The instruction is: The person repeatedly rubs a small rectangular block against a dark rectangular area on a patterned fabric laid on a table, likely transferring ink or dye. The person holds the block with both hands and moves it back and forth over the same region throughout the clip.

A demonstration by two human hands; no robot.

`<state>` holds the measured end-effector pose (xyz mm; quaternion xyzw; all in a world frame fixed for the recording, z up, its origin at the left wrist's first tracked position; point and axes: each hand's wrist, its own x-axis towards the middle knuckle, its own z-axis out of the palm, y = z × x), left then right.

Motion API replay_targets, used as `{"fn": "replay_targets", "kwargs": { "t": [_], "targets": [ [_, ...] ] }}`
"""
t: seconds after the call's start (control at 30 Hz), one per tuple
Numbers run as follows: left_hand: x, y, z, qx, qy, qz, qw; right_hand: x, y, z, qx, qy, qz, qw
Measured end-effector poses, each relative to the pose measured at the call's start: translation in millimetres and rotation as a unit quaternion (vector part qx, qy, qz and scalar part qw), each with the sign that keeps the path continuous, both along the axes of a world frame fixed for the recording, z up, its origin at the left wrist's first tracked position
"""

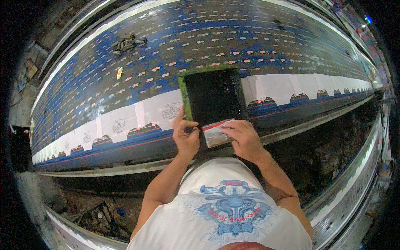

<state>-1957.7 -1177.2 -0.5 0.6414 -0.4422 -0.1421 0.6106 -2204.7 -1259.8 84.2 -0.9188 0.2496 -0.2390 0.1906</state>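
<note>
Heavy fisheye on this one: the long patterned table [187,35] bows hard and the corners drop to black with grainy speckle. Pale glare streaks its surface, the plastic packet [216,138] catches some shine, and a tiny bluish light [368,19] glows upper right. Below the near rail [104,171] it's super murky, honestly can't make out much.

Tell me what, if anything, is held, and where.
The right hand holds a flat, pale, red-striped piece by its right end. The left hand is at the lower left of the green-edged black panel; whether it grips cannot be told.
</note>
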Motion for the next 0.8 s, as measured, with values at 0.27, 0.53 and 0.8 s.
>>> {"fn": "replay_targets", "kwargs": {
  "t": [0.27,0.53,0.8],
  "targets": [
    [-66.7,-37.8,-12.3,0.016,0.064,0.008,0.998,-60.9,-40.8,1.0,-0.026,0.010,0.030,0.999],
    [-76.7,-46.9,-20.5,0.031,0.086,0.013,0.996,-61.8,-61.5,13.4,-0.069,0.110,0.089,0.988],
    [-80.5,-53.8,-25.2,0.067,0.080,0.021,0.994,-34.6,-140.0,42.5,0.026,0.186,0.156,0.970]
  ]
}}
